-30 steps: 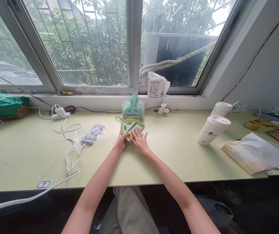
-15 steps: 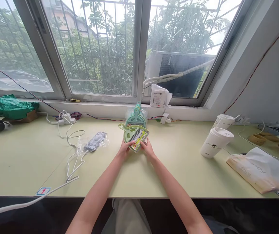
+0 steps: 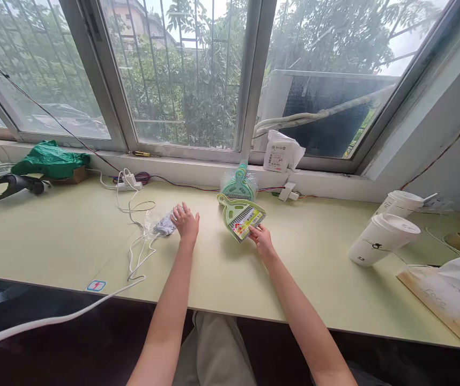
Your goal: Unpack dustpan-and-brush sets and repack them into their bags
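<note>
Head camera view: the right hand grips the lower right edge of a light green, fan-shaped plastic dustpan, fingers narrowed on the rim beside a yellow printed label. Its looped handle points up and away to the left of those fingers. A row of dark bristles shows next to the label, so pan, bristles and label appear to be together; whether they are fastened cannot be determined.

Left hand is off the dustpan, its fingers spread wide at the near end of a grey-blue bundle in clear plastic. Contact there cannot be confirmed.

Just beyond the dustpan, ahead of the right fingers, stands a stack of teal plastic dustpans in clear wrap. Whether the two touch cannot be told.

On assessment, picking up the green dustpan is done. Its release is outstanding, as the right fingers hold it above the pale green tabletop; the left fingers have secured nothing visible. Overall completion cannot be established.
</note>
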Tool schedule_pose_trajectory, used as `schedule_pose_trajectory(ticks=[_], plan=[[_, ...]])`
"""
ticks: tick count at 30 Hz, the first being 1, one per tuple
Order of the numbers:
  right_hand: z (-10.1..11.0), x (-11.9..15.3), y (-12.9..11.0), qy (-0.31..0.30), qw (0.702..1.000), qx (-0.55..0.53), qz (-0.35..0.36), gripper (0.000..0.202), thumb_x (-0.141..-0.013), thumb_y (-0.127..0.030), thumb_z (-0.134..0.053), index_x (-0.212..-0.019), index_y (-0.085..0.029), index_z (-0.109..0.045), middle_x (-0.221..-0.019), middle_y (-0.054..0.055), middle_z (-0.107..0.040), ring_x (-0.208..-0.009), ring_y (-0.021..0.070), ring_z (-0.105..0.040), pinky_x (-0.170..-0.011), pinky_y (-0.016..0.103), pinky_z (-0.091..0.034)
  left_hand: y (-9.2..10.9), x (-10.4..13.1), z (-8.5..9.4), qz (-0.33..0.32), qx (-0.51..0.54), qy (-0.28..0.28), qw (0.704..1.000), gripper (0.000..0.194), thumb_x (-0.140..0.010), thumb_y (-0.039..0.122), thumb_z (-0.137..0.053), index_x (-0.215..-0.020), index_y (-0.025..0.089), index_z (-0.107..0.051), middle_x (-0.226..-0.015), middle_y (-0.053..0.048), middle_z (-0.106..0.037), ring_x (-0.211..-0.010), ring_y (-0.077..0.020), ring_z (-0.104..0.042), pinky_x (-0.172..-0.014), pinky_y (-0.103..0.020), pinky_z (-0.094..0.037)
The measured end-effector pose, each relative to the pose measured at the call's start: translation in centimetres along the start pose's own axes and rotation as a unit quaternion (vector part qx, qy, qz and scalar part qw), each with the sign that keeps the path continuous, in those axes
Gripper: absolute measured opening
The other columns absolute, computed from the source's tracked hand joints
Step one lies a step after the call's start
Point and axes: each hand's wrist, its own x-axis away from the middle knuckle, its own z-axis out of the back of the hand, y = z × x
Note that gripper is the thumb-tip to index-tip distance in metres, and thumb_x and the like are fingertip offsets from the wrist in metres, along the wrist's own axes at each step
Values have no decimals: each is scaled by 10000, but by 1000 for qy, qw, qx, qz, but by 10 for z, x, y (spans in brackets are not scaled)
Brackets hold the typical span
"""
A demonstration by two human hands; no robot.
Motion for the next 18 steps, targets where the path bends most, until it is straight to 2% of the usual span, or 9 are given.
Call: schedule_pose_trajectory(ticks=[3,5,6,7,9,11,13,16,18], plan=[[1,1,-2,1,1000,-3,-2,349,-646,-199,-790,-957,-162,-635,-938,73,-749,-819,205,-732,-767,325,-627,-12,0,-13,-25,12,-147,989,391,-803,144,-565,-1191,146,-614,-1151,-215,-627,-1289,-376,-430,-1114,-558,-202],[2,1,-4,7,1000,-3,2,360,-638,-198,-795,-958,-159,-634,-931,72,-749,-818,207,-732,-771,327,-628,-10,5,-23,-58,41,-228,971,285,-793,104,-566,-1036,181,-692,-922,-158,-680,-1104,-325,-579,-1081,-476,-298],[3,1,-5,10,1000,-4,5,361,-639,-201,-796,-959,-160,-634,-931,71,-748,-821,209,-732,-778,331,-627,-6,8,-27,-82,60,-250,963,256,-778,106,-596,-986,204,-708,-851,-127,-682,-1030,-301,-612,-1062,-439,-330],[5,0,-6,14,1000,-5,10,357,-643,-204,-795,-959,-163,-634,-932,69,-747,-827,209,-731,-787,335,-626,-1,13,-31,-109,82,-260,956,257,-752,118,-643,-973,227,-713,-832,-105,-683,-1000,-287,-621,-1052,-412,-344],[9,-1,-9,28,999,-9,18,339,-652,-202,-788,-952,-168,-634,-937,65,-746,-837,207,-730,-797,335,-624,9,23,-38,-156,119,-260,945,384,-675,169,-750,-1046,250,-700,-959,-105,-692,-1083,-295,-584,-1072,-395,-322],[13,-3,-12,45,999,-16,23,313,-661,-187,-774,-942,-169,-636,-945,60,-745,-836,197,-728,-797,321,-623,15,32,-44,-159,133,-248,946,560,-589,227,-829,-1127,234,-674,-1149,-137,-654,-1216,-328,-494,-1106,-408,-274],[18,-4,-15,60,998,-24,27,290,-668,-165,-755,-934,-167,-640,-950,55,-744,-824,184,-726,-785,301,-623,17,37,-48,-139,138,-271,942,548,-565,249,-843,-1090,228,-688,-1209,-141,-635,-1261,-349,-446,-1126,-440,-235],[24,-7,-18,73,997,-23,26,271,-671,-144,-737,-924,-165,-642,-941,50,-744,-811,178,-724,-760,288,-624,14,35,-49,-111,205,-343,910,251,-620,132,-753,-837,256,-729,-959,-86,-704,-1143,-323,-534,-1136,-503,-200],[28,-8,-19,78,997,-13,23,267,-673,-142,-736,-921,-166,-642,-935,50,-745,-809,180,-725,-753,290,-624,13,29,-45,-83,271,-339,897,225,-639,55,-672,-684,273,-705,-778,-59,-680,-1107,-309,-545,-1148,-541,-155]])
